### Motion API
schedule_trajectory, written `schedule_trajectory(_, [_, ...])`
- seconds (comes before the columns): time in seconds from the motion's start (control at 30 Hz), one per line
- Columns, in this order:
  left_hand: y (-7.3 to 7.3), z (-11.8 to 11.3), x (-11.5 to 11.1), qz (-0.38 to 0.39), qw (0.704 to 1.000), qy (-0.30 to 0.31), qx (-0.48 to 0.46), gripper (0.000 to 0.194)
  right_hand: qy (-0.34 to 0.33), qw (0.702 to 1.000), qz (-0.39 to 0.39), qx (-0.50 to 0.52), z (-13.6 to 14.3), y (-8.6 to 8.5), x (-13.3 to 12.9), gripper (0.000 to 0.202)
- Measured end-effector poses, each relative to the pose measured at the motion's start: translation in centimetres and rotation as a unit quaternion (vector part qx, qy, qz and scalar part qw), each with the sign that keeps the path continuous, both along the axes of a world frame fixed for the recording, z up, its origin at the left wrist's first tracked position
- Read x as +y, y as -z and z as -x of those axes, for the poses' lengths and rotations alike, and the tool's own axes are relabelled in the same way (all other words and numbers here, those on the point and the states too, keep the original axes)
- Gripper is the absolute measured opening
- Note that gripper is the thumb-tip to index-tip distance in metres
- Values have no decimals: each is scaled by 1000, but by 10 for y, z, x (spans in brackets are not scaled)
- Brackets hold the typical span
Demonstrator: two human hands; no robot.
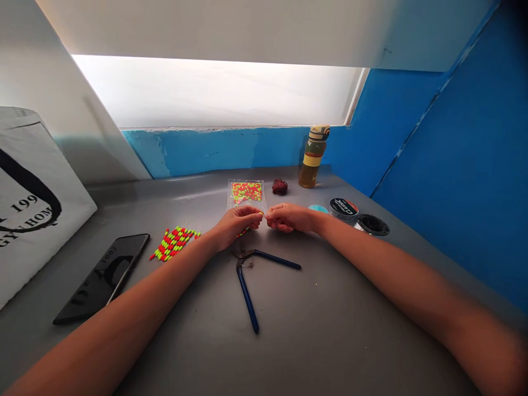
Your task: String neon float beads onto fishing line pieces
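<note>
Close together in the middle of the table are both of my hands. My left hand (236,224) is closed in a pinch, with the yellow tip of a small bead (261,213) showing at its fingertips. Almost touching it, my right hand (291,216) is also pinched shut; what it holds is too small to make out. More red and yellow beads (243,231) show just under my left hand. Nearer to me lie pliers with blue handles (247,297), spread apart. A clear bag of red and yellow beads (246,192) lies behind my hands.
Left of my left forearm are rows of red and yellow beads (175,243), a black phone (103,278) and a white printed bag (33,192). Toward the back stand a dark red thread bundle (279,187) and a bottle (312,159). Line spools (344,207) lie at right.
</note>
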State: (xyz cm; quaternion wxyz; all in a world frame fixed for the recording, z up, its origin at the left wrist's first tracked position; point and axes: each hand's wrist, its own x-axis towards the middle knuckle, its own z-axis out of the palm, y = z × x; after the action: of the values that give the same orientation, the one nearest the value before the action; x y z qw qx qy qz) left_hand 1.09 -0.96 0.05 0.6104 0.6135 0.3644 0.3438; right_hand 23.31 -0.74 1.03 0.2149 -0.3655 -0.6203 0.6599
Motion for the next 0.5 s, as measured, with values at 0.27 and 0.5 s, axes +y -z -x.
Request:
schedule_trajectory(0.27, [-1, -1, 1, 16, 999, -10, -29, 32, -28, 996, 77, 29, -2, 3, 6, 13])
schedule_trajectory(0.5, [-1, -1, 0, 13, 999, -10, -28, 33, 10, 982, 131, 137, -8, 3, 8, 9])
